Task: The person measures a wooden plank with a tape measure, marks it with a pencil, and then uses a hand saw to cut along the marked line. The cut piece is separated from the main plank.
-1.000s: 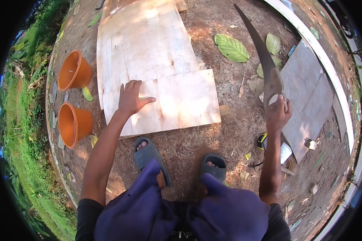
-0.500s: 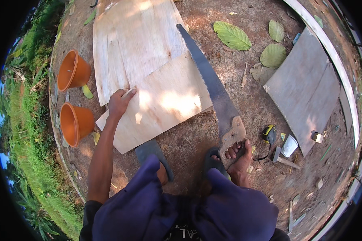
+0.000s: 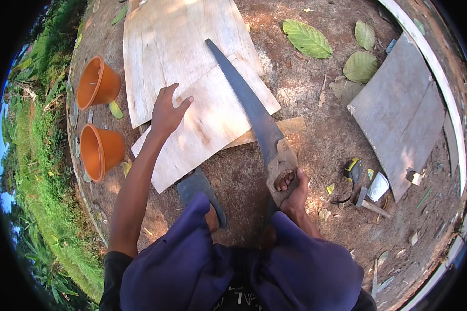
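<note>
My right hand (image 3: 294,194) grips the wooden handle of a hand saw (image 3: 246,98). The dark blade slants away to the left across a smaller plywood sheet (image 3: 197,129), and its tip reaches over a larger plywood sheet (image 3: 187,39). The smaller sheet lies askew, overlapping the larger one's near part. Above the smaller sheet's left side is my left hand (image 3: 170,110), with thumb and fingers apart and nothing in it; whether it touches the wood I cannot tell. A light wooden strip (image 3: 290,125) sticks out from under the smaller sheet's right end.
Two orange pots (image 3: 102,153) lie tipped at the left. To the right are a tape measure (image 3: 353,170), a hammer (image 3: 373,206) and a grey board (image 3: 399,111). Large leaves (image 3: 307,39) lie on the dirt beyond the saw. My sandalled foot (image 3: 205,194) is near the plywood's edge.
My left hand has let go of the smaller sheet's edge, spread its fingers and moved forward and right. The saw has swung left across the sheet. More of the wooden strip shows.
</note>
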`<move>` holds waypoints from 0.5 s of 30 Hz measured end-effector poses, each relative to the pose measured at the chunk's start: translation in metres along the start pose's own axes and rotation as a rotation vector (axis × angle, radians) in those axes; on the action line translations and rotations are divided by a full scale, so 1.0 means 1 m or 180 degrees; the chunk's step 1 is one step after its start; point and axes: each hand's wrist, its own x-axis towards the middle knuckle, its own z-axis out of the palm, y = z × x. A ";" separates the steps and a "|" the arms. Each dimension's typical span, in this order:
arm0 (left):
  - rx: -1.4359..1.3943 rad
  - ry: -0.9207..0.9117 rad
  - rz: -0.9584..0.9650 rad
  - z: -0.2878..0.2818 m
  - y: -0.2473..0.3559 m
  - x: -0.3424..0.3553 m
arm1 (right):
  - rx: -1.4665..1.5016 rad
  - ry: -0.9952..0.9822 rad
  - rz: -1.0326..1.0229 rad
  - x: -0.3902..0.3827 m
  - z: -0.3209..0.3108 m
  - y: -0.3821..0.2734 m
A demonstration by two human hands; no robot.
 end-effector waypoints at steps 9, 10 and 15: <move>0.1234 -0.1137 0.0722 0.038 0.117 -0.008 | -0.2861 0.0280 -0.1107 0.016 -0.011 -0.035; 0.1246 -0.1142 0.0768 0.043 0.122 -0.013 | -0.3186 0.0177 -0.1286 0.024 -0.019 -0.038; 0.1031 -0.0833 0.0912 0.073 0.111 -0.034 | -0.4043 -0.0043 -0.2004 0.030 0.007 -0.059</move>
